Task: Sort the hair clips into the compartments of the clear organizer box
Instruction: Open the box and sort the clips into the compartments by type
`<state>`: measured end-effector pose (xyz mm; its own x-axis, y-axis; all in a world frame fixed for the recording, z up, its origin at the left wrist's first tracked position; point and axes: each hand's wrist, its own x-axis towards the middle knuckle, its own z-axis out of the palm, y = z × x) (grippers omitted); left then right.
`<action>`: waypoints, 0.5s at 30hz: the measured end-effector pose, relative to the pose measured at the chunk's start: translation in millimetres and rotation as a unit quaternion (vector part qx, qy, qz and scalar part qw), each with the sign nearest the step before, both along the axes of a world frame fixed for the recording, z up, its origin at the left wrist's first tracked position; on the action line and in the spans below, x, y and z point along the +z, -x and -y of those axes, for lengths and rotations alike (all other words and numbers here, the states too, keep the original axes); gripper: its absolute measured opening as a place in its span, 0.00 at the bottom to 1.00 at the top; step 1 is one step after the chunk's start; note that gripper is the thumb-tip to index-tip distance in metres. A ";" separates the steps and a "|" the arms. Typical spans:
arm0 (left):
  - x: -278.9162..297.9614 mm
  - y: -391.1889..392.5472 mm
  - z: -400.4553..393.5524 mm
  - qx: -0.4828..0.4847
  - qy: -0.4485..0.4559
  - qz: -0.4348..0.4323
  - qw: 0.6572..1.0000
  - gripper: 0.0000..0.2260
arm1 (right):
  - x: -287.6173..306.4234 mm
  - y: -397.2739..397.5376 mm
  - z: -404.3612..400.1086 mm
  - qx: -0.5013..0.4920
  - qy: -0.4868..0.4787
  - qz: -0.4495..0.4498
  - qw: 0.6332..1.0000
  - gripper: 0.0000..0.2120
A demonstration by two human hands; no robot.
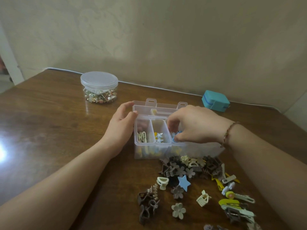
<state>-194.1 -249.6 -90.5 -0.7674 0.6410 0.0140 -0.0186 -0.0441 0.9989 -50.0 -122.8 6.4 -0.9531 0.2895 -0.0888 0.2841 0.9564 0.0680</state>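
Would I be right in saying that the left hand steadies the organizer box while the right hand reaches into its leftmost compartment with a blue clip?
Not quite. The head view shows the right hand at the rightmost visible compartment of the organizer box, not the leftmost, fingers curled round a blue clip. The rest stands: the left hand rests against the box's left end.

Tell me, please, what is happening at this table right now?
A person is sorting hair clips into a clear organizer box. The left hand steadies the box's left end, while the right hand reaches into the right compartment, pinching a blue clip. The other two compartments already hold clips. A pile of unsorted clips lies on the wooden table in front of the box.
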 end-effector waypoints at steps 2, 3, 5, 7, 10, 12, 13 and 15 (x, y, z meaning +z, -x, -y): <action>0.4 0.1 0.1 0.000 0.000 -0.001 1.000 0.17 | 1.9 -1.6 -0.9 -0.012 0.021 -0.024 0.999 0.08; 0.6 0.2 0.0 0.000 -0.001 -0.002 1.000 0.17 | 2.1 -2.4 -1.3 -0.015 0.025 -0.041 0.999 0.08; 1.0 0.4 -0.3 0.003 0.000 -0.005 1.000 0.17 | -0.5 -4.0 -1.0 -0.019 0.018 -0.085 0.996 0.09; 1.1 0.1 -0.6 0.003 -0.001 -0.005 1.000 0.17 | -5.0 -6.5 -0.6 -0.022 0.006 -0.118 0.993 0.08; 1.4 -0.5 -0.1 0.002 0.000 -0.003 1.000 0.18 | -7.8 -14.5 -1.4 -0.015 0.033 -0.111 0.993 0.04; 1.6 -0.2 -0.1 0.001 0.003 -0.003 1.000 0.18 | -5.2 -26.9 -3.7 0.001 0.090 -0.137 0.986 0.04; 1.5 -0.2 -0.3 0.001 0.004 -0.004 1.000 0.18 | -2.7 -36.6 -5.6 0.007 0.120 -0.176 0.977 0.02; 1.4 -0.6 -0.5 0.007 0.007 -0.010 1.000 0.17 | 0.4 -65.3 -14.4 0.011 0.166 -0.261 0.951 0.03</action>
<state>-193.5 -249.0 -89.1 -0.7758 0.6306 0.0211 0.0024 -0.0305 0.9995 15.3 -108.4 6.8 -0.8976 0.3077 0.3156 0.1762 0.9068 -0.3830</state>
